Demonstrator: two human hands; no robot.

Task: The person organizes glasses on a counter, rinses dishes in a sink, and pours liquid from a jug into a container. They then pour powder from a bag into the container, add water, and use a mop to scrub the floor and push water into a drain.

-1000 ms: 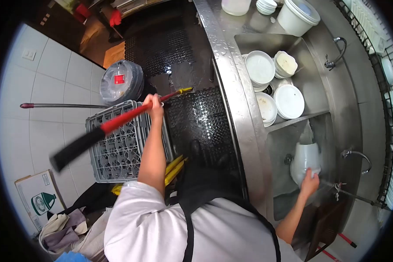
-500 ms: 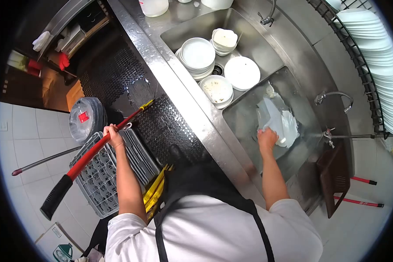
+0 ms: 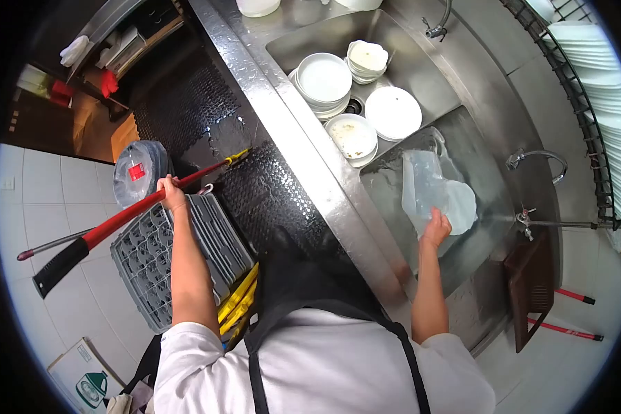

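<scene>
My left hand (image 3: pixel 173 194) is wrapped round a long red pole (image 3: pixel 127 219) with a black grip at its near end and a yellow fitting at its far end, down by the wet floor mat (image 3: pixel 269 190). My right hand (image 3: pixel 435 228) is closed on the near edge of a translucent whitish plastic container (image 3: pixel 421 181), which looks like a cut jug. The container lies tilted in the water of the near sink basin (image 3: pixel 386 200); its exact shape is blurred by the water.
Stacked white plates (image 3: pixel 393 112) and bowls (image 3: pixel 367 56) stand in the far basin. A faucet (image 3: pixel 538 162) reaches over the near basin from the right. Grey dish racks (image 3: pixel 141 265) lean at left beside round clear lids (image 3: pixel 139 172). A brown tray (image 3: pixel 531 293) stands at right.
My left hand has shifted slightly left and up, and the pole's black grip has swung left and up. The plastic container has turned and spread flatter in the water under my right hand.
</scene>
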